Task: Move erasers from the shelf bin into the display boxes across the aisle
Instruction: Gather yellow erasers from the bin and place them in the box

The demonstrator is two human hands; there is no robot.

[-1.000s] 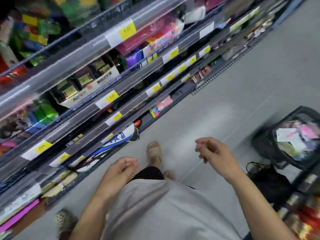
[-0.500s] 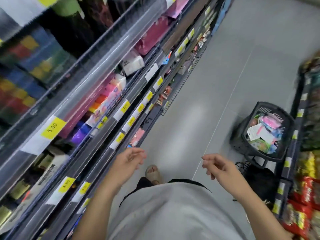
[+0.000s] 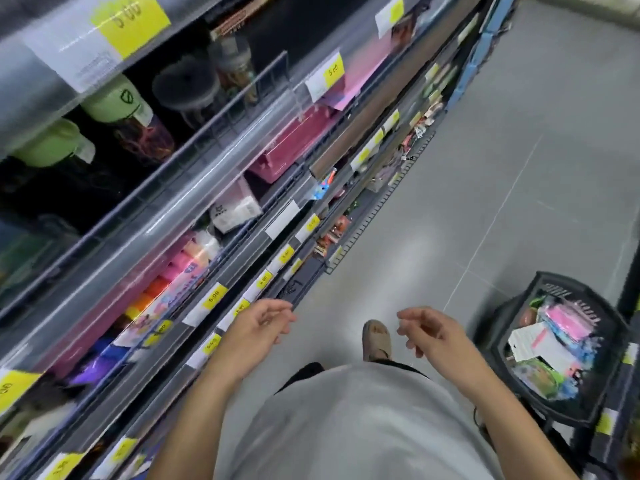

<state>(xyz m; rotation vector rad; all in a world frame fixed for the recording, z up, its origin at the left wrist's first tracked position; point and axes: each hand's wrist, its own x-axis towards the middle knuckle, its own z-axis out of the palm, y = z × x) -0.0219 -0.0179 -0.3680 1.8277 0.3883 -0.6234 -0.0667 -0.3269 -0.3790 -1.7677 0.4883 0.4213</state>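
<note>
Both hands hang loosely curled and empty over the aisle floor, the left hand (image 3: 261, 325) nearer the shelf (image 3: 194, 188); the right hand (image 3: 429, 329) further off. No erasers can be identified.

floor (image 3: 519, 140): plain grey, crossed by thin pale lines
shelf rails (image 3: 194, 188): dark blue-grey behind clear glossy strips
price tags (image 3: 214, 299): white with a bright yellow patch and dark figures
bottle lids (image 3: 114, 98): light green, one with a dark shield outline
box on the middle shelf (image 3: 291, 147): deep pink
stacked blocks (image 3: 162, 282): a run of pink, orange, yellow, blue and purple
basket (image 3: 512, 341): black, filled with pink, blue, green and white packets
shirt (image 3: 363, 427): plain light grey
sandal (image 3: 376, 339): beige
</note>
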